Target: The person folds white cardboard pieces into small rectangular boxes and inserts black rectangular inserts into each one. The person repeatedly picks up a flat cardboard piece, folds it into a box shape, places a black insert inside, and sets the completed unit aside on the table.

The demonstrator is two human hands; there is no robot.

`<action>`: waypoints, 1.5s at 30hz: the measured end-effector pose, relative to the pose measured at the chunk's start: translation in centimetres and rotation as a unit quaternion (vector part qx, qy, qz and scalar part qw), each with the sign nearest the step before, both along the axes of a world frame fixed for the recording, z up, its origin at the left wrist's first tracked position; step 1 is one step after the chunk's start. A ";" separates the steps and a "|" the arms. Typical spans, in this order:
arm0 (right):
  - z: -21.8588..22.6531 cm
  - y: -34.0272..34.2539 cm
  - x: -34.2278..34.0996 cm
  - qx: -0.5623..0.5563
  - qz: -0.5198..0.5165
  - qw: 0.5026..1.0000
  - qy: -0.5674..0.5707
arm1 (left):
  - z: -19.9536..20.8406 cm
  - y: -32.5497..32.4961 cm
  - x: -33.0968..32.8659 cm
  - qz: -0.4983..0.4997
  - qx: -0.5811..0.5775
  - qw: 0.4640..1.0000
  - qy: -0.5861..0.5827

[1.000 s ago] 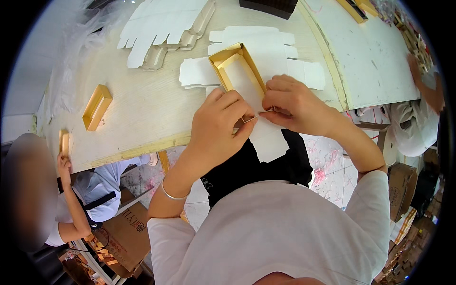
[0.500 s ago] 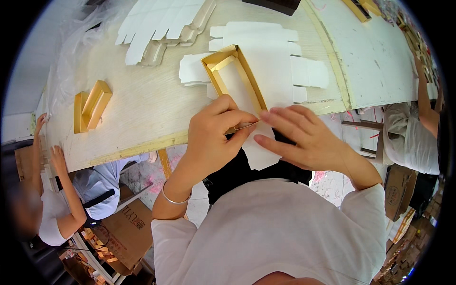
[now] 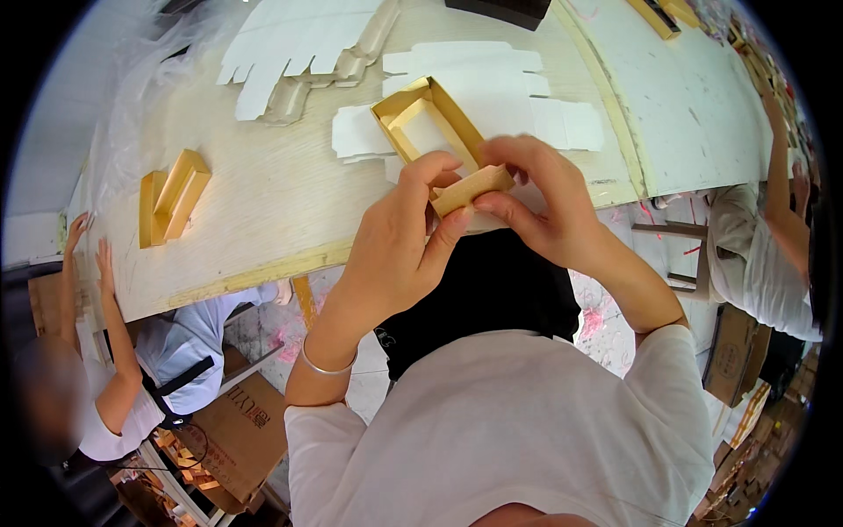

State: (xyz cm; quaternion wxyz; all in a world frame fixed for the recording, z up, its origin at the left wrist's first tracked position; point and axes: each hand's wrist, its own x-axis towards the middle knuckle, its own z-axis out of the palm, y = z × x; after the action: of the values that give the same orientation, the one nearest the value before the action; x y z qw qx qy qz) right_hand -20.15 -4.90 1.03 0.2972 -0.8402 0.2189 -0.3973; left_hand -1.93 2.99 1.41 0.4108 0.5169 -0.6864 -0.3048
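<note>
A gold cardboard box frame (image 3: 458,121), long and open in the middle, lies slanted in front of me, with its near end toward my body. At that end a gold flap (image 3: 474,189) stands up between my hands. My left hand (image 3: 395,237) pinches the flap's left part with thumb and fingers. From the other side my right hand (image 3: 551,206) grips it, thumb in front and fingers behind. Flat white box blanks (image 3: 566,125) lie under the frame. Farther left stands another gold box (image 3: 180,198), divided lengthwise.
More white blanks (image 3: 285,44) are piled at the far left of the table (image 3: 263,202). A dark box (image 3: 505,10) sits at the far edge. Gold strips (image 3: 654,18) lie far right. Co-workers' arms (image 3: 114,351) show at left and right. A brown carton (image 3: 233,439) stands below left.
My right hand has closed from spread fingers onto the near end flap. That flap has come up and now faces me. My left hand keeps its pinch, slightly shifted.
</note>
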 end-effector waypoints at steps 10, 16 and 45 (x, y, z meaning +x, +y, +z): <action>-0.3 0.5 -0.2 0.000 0.048 0.999 -0.014 | -1.8 -0.1 -0.4 0.043 -0.164 0.985 -0.009; -0.3 0.8 -0.4 -0.136 0.004 0.984 0.112 | -2.3 0.2 -0.3 0.091 -0.149 0.984 -0.040; 6.1 -9.4 7.8 -0.097 0.048 0.828 0.550 | 0.5 -0.5 -1.1 0.016 -0.092 0.969 -0.227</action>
State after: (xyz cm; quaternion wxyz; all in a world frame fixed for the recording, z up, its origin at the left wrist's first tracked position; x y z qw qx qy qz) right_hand -12.30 -14.27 7.13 0.0629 -0.9536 0.2659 0.1264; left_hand -3.06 2.49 1.87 0.2950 0.5438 -0.7782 -0.1084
